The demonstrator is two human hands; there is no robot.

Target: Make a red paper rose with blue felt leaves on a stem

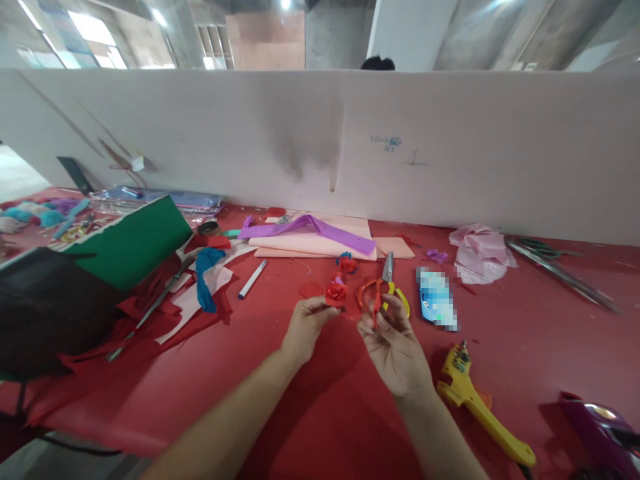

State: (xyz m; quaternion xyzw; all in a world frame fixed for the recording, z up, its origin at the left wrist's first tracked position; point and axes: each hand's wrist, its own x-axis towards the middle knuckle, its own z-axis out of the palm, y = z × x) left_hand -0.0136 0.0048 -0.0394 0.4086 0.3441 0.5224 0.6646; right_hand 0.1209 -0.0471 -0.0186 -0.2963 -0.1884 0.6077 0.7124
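Observation:
My left hand [311, 325] pinches a small red rose [336, 293] made of what looks like felt or paper, its petals turned upward. Opposite it, my right hand [395, 343] is closed on a thin red strip [377, 303] held upright between thumb and fingers. Just behind the right hand lie scissors [388, 268] with orange and yellow handles, partly hidden by the fingers. Beyond the rose sits another red flower with blue bits [346, 262]. A flat red round piece [311, 289] rests on the table left of the rose.
To the right are a phone [438, 299], a yellow glue gun [480, 413], pink crumpled tissue [483, 253] and a purple device [600, 427]. A purple strip [320, 230] lies over peach sheets at the back. Leftward are a marker [253, 279], blue scrap [206, 280] and a green box [133, 247].

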